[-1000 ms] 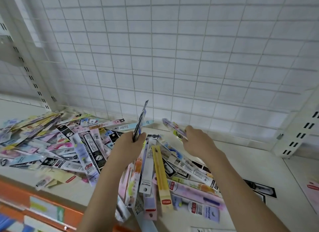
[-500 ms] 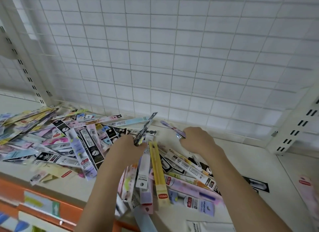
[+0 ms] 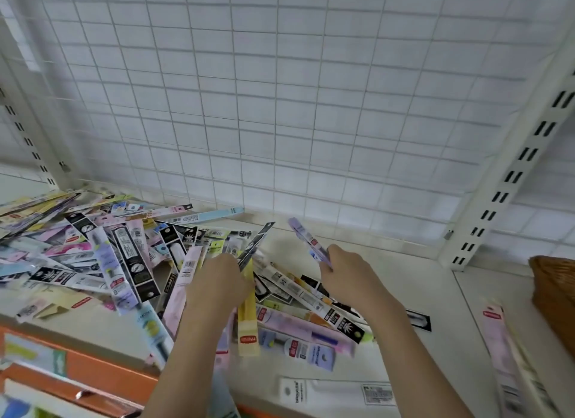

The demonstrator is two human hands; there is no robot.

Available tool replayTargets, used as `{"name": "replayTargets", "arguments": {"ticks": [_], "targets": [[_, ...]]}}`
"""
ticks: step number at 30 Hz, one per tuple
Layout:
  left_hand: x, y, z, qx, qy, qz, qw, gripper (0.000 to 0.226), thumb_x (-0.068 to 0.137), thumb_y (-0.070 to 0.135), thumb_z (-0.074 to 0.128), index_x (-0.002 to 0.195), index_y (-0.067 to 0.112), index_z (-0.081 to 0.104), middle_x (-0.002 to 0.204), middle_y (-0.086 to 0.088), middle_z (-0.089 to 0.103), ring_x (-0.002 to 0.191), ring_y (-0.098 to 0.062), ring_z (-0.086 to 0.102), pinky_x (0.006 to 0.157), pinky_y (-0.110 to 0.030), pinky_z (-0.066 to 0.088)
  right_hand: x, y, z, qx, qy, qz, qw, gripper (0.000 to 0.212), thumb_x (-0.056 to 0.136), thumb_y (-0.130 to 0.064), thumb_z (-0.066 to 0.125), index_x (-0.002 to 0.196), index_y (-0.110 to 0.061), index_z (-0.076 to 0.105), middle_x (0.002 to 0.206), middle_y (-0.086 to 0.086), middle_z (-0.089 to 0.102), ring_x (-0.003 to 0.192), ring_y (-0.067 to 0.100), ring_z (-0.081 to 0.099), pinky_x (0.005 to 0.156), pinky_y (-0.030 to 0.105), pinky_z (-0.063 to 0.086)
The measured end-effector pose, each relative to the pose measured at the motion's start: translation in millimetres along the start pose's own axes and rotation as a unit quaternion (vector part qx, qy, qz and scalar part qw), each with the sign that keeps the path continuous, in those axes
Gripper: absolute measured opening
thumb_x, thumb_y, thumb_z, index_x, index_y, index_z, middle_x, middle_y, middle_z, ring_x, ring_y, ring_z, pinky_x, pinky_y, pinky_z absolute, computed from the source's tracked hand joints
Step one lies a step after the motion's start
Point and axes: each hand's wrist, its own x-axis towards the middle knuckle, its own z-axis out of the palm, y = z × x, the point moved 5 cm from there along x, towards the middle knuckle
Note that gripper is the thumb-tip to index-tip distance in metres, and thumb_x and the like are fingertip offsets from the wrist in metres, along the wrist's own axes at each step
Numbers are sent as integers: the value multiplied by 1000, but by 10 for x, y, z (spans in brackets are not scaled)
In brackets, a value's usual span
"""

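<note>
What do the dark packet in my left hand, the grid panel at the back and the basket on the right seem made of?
Dark packet: thin glossy plastic film, maybe over card; it glints. Grid panel: white-coated metal wire, thin crossing rods. Basket: woven wicker or rattan, brown, matte, though blurred.

- Place: retail shop, self-service display fixture.
- Shelf: cream store shelving; reference for the entries below.
- Wire grid panel: white, rising behind the shelf.
- Slotted uprights: at the shelf's rear corners, with paired punched slots.
- Heap of carded packets: on the shelf, many alike, with barcodes and brand labels.
- Orange rail: along the shelf's front edge, holding label strips.
</note>
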Motion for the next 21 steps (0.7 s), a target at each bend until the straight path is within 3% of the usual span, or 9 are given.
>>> {"name": "replayTargets", "arguments": {"ticks": [5, 9, 14, 18, 21], "targets": [[-29, 43, 22, -5, 1, -11, 1000, 37, 91, 26, 51, 61, 11, 35, 61, -3, 41, 69, -24, 47, 64, -27, 40, -92, 49, -54, 23, 28, -12, 999, 14, 99, -25, 36, 96, -12, 40, 70, -1, 43, 58, 17, 41, 48, 28, 30], [-39, 20, 41, -32, 16, -18, 999, 26, 85, 12, 50, 63, 8, 36, 61, -4, 41, 55, -20, 42, 51, -23, 32, -155, 124, -149, 25, 59, -14, 998, 15, 100, -24, 35, 106, -12, 41, 70, -2, 42, 66, 24, 47, 48, 28, 30], [-80, 91, -33, -173, 25, 11, 985, 24, 86, 11, 49, 63, 7, 44, 41, 1, 51, 55, -26, 67, 51, -22, 39, -260, 249, -207, 47, 53, -4, 997, 19, 99, -25, 34, 110, -13, 43, 72, -1, 46, 67, 23, 49, 53, 31, 35], [-246, 267, -160, -284, 43, 23, 958, 16, 91, 13, 50, 77, 6, 53, 61, -7, 60, 55, -25, 69, 52, -27, 47, -350, 328, -196, 59, 46, 0, 997, 19, 100, -26, 34, 110, -13, 44, 72, -3, 45, 70, 24, 50, 57, 33, 37], [-370, 391, -214, -307, 56, 48, 949, 15, 92, 16, 50, 83, 6, 57, 68, -7, 61, 54, -20, 69, 49, -27, 49, -399, 393, -223, 64, 56, 6, 996, 20, 100, -26, 35, 111, -13, 44, 75, -1, 48, 72, 24, 52, 56, 31, 37]]}}
